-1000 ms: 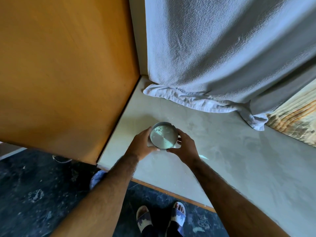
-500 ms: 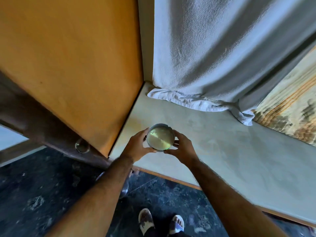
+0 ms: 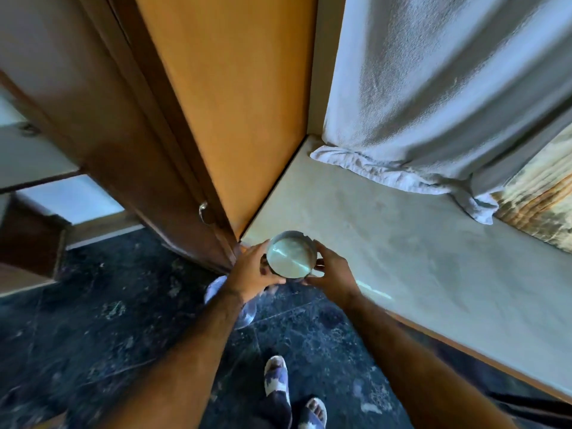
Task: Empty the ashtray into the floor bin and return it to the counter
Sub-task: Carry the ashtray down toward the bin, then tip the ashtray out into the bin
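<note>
A round metal ashtray [image 3: 290, 257] with a shiny, pale inside is held between both hands at the front left corner of the pale counter [image 3: 402, 243]. My left hand [image 3: 252, 269] grips its left side and my right hand [image 3: 332, 272] grips its right side. The ashtray is partly past the counter's front edge. Below my left forearm a round shiny floor bin [image 3: 247, 311] shows on the dark floor, mostly hidden by the arm.
An orange wooden cabinet side [image 3: 235, 103] rises left of the counter, with a dark door frame and a metal ring handle [image 3: 202, 210]. A white towel [image 3: 433, 103] hangs onto the back of the counter. My feet in sandals [image 3: 278, 379] stand on dark stone floor.
Both hands have carried the ashtray from the middle of the counter toward its front left corner and over the edge. The view has swung left and down.
</note>
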A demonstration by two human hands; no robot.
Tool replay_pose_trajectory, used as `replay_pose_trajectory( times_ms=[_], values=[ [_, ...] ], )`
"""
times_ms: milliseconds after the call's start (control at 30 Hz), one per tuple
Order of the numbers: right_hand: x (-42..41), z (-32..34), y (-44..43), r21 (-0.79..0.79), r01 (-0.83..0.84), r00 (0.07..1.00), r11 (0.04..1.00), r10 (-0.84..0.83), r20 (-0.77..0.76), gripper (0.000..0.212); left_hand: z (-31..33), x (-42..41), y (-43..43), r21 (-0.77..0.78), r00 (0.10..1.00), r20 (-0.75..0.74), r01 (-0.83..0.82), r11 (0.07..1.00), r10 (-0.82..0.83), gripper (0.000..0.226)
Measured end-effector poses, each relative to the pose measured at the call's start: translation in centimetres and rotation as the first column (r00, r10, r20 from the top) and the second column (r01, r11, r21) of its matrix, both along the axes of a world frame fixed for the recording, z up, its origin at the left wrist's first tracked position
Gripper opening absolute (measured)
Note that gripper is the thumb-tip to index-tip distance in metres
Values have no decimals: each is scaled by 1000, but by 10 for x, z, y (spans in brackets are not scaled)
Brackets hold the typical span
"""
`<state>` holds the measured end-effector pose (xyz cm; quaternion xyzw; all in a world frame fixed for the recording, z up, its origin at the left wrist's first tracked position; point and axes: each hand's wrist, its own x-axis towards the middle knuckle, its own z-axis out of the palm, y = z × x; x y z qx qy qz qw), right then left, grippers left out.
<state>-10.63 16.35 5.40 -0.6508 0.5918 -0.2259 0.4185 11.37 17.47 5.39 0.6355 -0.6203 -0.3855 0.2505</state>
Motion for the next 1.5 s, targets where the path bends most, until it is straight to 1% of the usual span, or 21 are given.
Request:
replay_pose_trajectory(
  times_ms=[100, 167, 233, 333, 400, 467, 533, 600, 667, 733, 900, 1000, 1100, 1200, 1300, 1367, 1400, 1433, 1467, 1500],
  values=[
    [25, 0, 16, -9, -61, 997, 998, 61, -43, 84, -2, 29, 27, 5, 999, 12, -38, 999, 37, 100],
    [45, -2, 25, -36, -82, 995, 996, 80, -58, 77, -2, 49, 41, -19, 998, 27, -57, 998, 57, 98],
    [63, 0, 31, -38, -76, 997, 996, 75, -27, 71, 0, 66, 50, -39, 996, 53, -64, 997, 66, 97],
    [97, 0, 34, -80, -87, 996, 993, 89, 19, 62, 2, 97, 56, -27, 994, 67, -85, 996, 86, 95],
    [120, -7, 32, -115, -113, 993, 987, 116, 19, 65, 0, 117, 58, -14, 993, 87, -79, 997, 80, 95],
    [144, -21, 30, -109, -117, 993, 987, 116, -14, 75, -6, 139, 58, 1, 991, 114, -70, 998, 70, 96],
    [162, -30, 30, -81, -115, 990, 990, 108, -87, 82, -14, 157, 56, 13, 989, 136, -54, 998, 52, 98],
    [181, -45, 30, -80, -121, 977, 989, 105, -185, 80, -26, 180, 53, 16, 985, 169, -29, 999, 25, 98],
    [199, -62, 29, -98, -126, 973, 987, 104, -205, 72, -42, 204, 50, 7, 981, 196, -6, 1000, 4, 96],
    [215, -79, 25, -94, -137, 972, 986, 116, -204, 68, -60, 224, 46, 9, 978, 209, 1, 1000, -3, 94],
    [249, -134, 17, -127, -166, 969, 978, 138, -203, 71, -115, 261, 35, 9, 971, 241, 7, 1000, -9, 90],
    [261, -181, 12, -107, -157, 968, 982, 132, -214, 67, -158, 276, 30, -1, 964, 265, -3, 1000, 3, 85],
    [263, -217, 13, -83, -106, 984, 991, 92, -154, 59, -190, 279, 31, -2, 959, 284, -4, 1000, 5, 76],
    [263, -251, 9, -63, -41, 998, 997, 38, -51, 53, -223, 280, 26, -3, 975, 221, -31, 1000, 31, 67],
    [268, -294, 2, 35, 57, 994, 998, -60, 93, 54, -265, 281, 12, -14, 995, 7, -101, 995, 101, 54],
    [277, -314, -5, 187, 137, 948, 973, -183, 260, 52, -295, 284, 0, 44, 967, -166, -189, 981, 194, 49],
    [283, -328, -10, 270, 178, 912, 946, -262, 315, 49, -315, 285, -8, 116, 939, -224, -239, 964, 260, 47],
    [288, -342, -20, 354, 213, 879, 911, -337, 337, 45, -334, 285, -18, 198, 914, -253, -273, 941, 318, 44],
    [292, -361, -30, 454, 250, 839, 855, -426, 339, 42, -355, 285, -27, 300, 902, -246, -276, 913, 354, 41],
    [296, -375, -42, 562, 300, 796, 771, -527, 299, 42, -369, 283, -38, 400, 893, -251, -257, 880, 374, 37]
  ],
)
